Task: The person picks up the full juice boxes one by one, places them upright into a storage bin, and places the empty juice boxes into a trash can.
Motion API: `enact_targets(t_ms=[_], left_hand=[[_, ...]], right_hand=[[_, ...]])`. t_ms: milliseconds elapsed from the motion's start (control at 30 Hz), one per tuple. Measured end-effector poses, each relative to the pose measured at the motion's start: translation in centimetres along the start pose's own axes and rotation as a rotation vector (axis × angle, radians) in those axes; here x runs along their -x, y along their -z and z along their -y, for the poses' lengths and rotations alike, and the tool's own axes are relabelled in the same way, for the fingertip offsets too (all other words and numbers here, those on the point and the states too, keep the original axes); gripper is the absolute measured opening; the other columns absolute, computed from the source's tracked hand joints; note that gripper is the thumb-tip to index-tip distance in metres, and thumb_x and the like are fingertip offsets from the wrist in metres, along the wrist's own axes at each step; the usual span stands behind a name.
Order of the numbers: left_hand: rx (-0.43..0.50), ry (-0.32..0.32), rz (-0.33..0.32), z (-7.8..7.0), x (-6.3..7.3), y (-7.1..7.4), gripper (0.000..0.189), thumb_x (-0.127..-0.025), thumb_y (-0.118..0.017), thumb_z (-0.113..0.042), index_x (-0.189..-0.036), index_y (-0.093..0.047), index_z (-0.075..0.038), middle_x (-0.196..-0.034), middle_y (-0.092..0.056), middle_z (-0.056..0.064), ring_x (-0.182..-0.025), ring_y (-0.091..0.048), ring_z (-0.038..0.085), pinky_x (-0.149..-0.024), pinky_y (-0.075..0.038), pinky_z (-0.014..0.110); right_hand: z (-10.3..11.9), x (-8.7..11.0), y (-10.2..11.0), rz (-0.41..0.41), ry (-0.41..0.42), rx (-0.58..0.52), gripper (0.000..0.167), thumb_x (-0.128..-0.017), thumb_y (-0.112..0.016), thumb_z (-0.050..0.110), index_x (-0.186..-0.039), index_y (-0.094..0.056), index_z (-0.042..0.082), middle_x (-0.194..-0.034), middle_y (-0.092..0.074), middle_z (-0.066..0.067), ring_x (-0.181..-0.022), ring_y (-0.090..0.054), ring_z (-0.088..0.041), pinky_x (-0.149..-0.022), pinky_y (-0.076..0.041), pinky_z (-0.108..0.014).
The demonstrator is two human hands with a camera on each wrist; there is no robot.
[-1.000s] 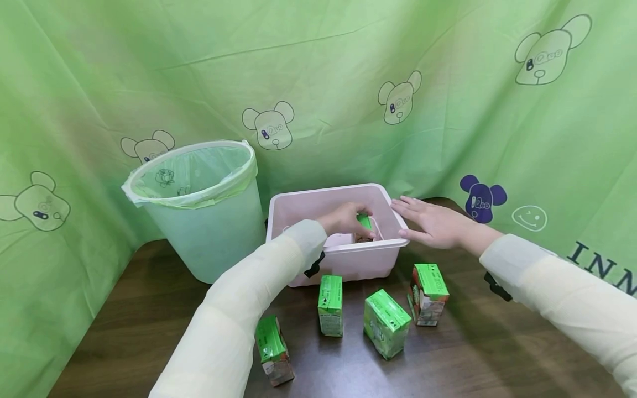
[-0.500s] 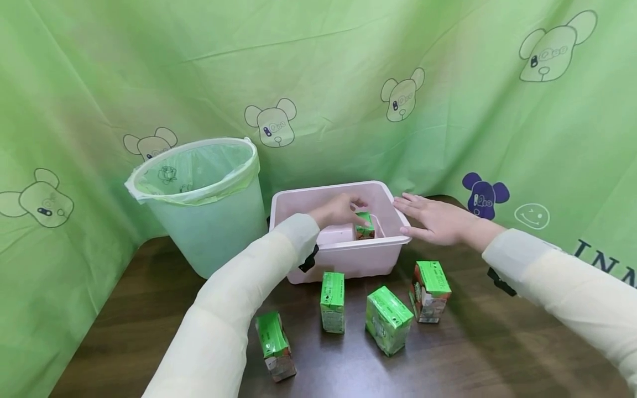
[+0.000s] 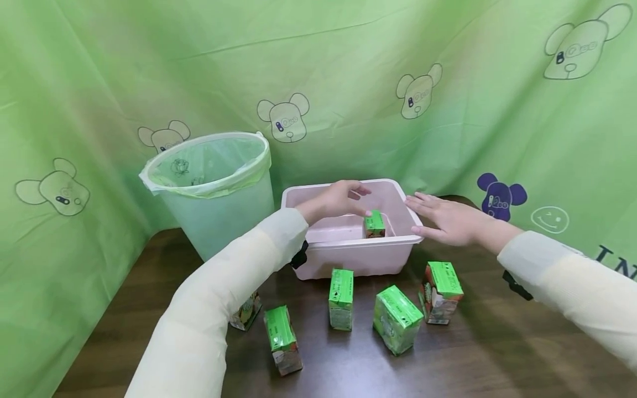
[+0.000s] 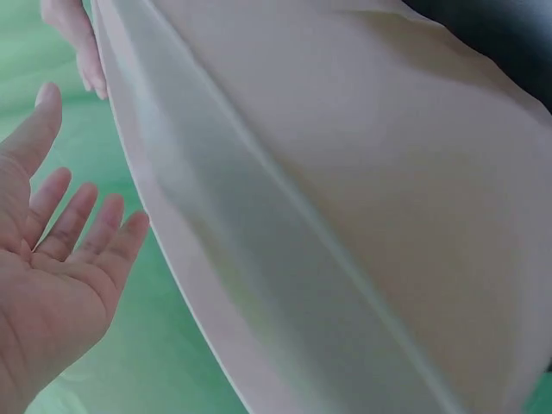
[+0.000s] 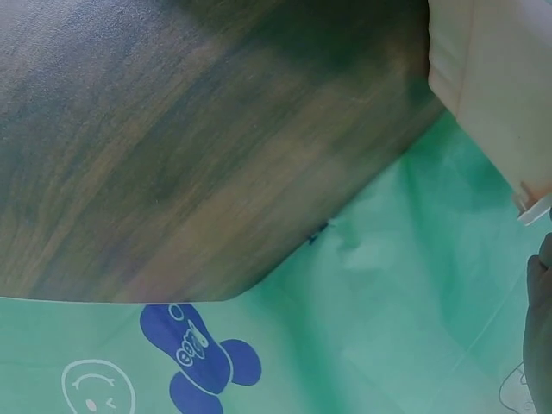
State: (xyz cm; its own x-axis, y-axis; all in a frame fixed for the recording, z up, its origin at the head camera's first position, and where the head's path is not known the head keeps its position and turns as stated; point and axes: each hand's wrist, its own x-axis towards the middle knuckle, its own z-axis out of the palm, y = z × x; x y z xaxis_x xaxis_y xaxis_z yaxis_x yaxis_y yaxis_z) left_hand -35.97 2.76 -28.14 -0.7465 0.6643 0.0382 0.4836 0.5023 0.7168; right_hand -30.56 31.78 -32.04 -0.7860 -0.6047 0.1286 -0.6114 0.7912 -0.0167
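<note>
A pink plastic tub point(image 3: 358, 260) stands at the middle of the table, with one green-topped drink carton point(image 3: 374, 224) inside near its right end. Over the tub is my left hand point(image 3: 340, 199), fingers spread and loosely bent, holding nothing; its thumb is close to the carton's top, and I cannot tell if they touch. In the left wrist view that left hand point(image 4: 65, 285) shows a bare palm beside the tub wall. My right hand point(image 3: 450, 219) lies with straight fingers against the tub's right rim; only its edge shows in the right wrist view.
In front of the tub stand several more cartons, among them a middle carton point(image 3: 340, 301), a tilted-looking carton point(image 3: 398, 320) and a right carton point(image 3: 442, 293). Another carton point(image 3: 246, 312) is partly behind my left sleeve. A lined bin point(image 3: 224, 215) stands left of the tub.
My left hand has let go of the carton in the tub and drawn up and left from it. My right hand keeps to the rim. The head view has shifted slightly.
</note>
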Motion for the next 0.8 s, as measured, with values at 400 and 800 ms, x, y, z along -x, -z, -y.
enact_targets(t_ms=[400,800], left_hand=[[0.045,-0.051,-0.069,-0.8,4.0,2.6,0.055,-0.082,-0.08,-0.018,-0.132,-0.058,-0.009,-0.131,-0.058,0.004,-0.123,-0.054,0.023,-0.091,-0.048,0.021],[0.185,-0.131,-0.122,0.9,11.0,3.9,0.054,-0.082,-0.078,-0.005,-0.131,-0.056,0.0,-0.133,-0.057,0.011,-0.122,-0.054,0.028,-0.102,-0.044,0.041]], right_hand=[[-0.2,0.4,-0.1,-0.003,-0.001,-0.001,0.067,-0.099,-0.052,0.04,-0.149,-0.033,-0.001,-0.154,-0.03,-0.019,-0.142,-0.022,-0.04,-0.109,-0.031,-0.056],[-0.4,0.5,-0.3,0.002,-0.008,-0.008,0.068,-0.099,-0.052,0.042,-0.15,-0.032,0.0,-0.155,-0.029,-0.018,-0.142,-0.021,-0.04,-0.109,-0.029,-0.057]])
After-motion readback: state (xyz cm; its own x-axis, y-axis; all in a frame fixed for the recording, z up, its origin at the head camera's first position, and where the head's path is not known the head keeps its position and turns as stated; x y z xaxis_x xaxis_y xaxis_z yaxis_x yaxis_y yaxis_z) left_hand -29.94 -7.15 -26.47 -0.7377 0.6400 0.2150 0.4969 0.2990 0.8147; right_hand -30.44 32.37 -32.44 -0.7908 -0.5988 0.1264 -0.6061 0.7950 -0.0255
